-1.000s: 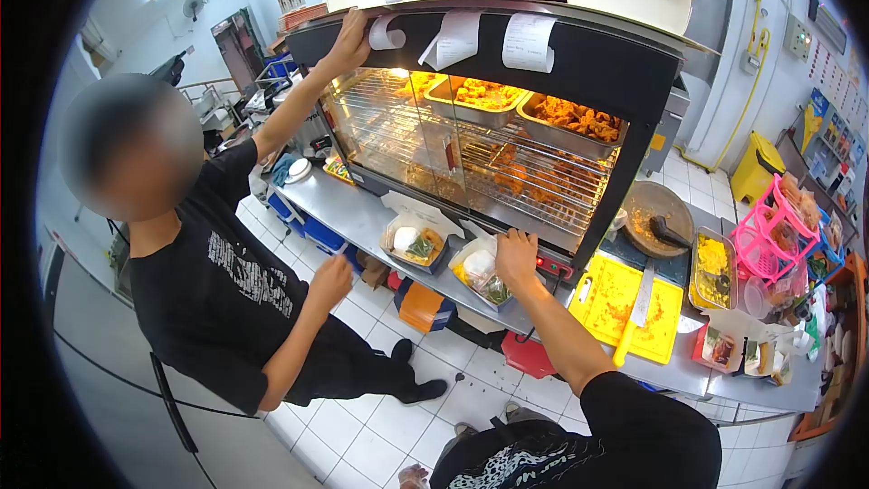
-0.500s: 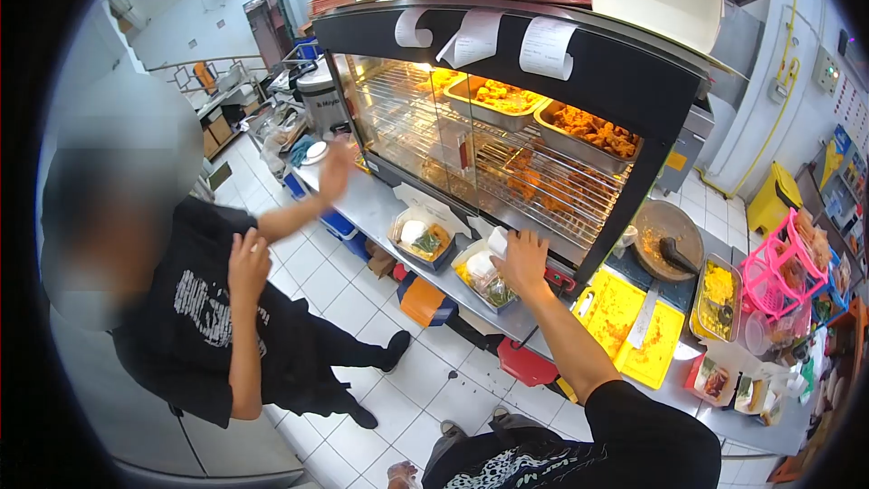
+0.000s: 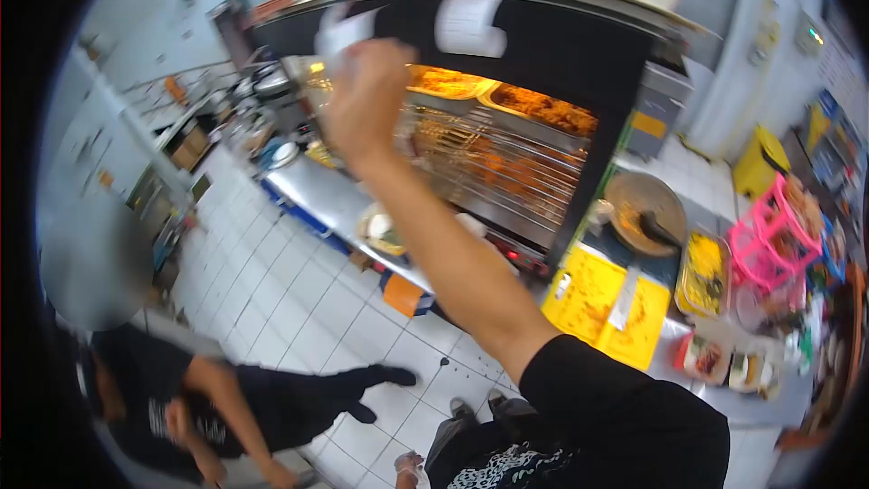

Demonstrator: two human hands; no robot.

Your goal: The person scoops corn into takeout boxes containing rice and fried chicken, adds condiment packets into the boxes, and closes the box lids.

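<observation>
My right hand (image 3: pixel 367 100) is raised in front of the food warmer's black top panel (image 3: pixel 561 41). Its fingers are curled closed at a white paper slip (image 3: pixel 351 32), though motion blurs the contact. Another printed slip (image 3: pixel 470 25) hangs to the right of it. Low at the bottom edge is my left hand (image 3: pixel 409 469), seemingly in a clear plastic glove; its fingers are too small and cut off to read. Below my right forearm, an open food box (image 3: pixel 380 228) with rice stands on the steel counter (image 3: pixel 312 195). My arm mostly hides a second box beside it.
Trays of fried food (image 3: pixel 543 109) sit inside the lit warmer. To the right are a yellow cutting board (image 3: pixel 588 303) with a knife (image 3: pixel 625 299), a large pan (image 3: pixel 647 208) and a pink basket (image 3: pixel 769 235). A co-worker (image 3: pixel 208 407) stands at the left.
My right hand has risen from the food box to the hanging paper slips, up and left. The camera view has shifted. The co-worker now appears lower and farther left, with arms lowered.
</observation>
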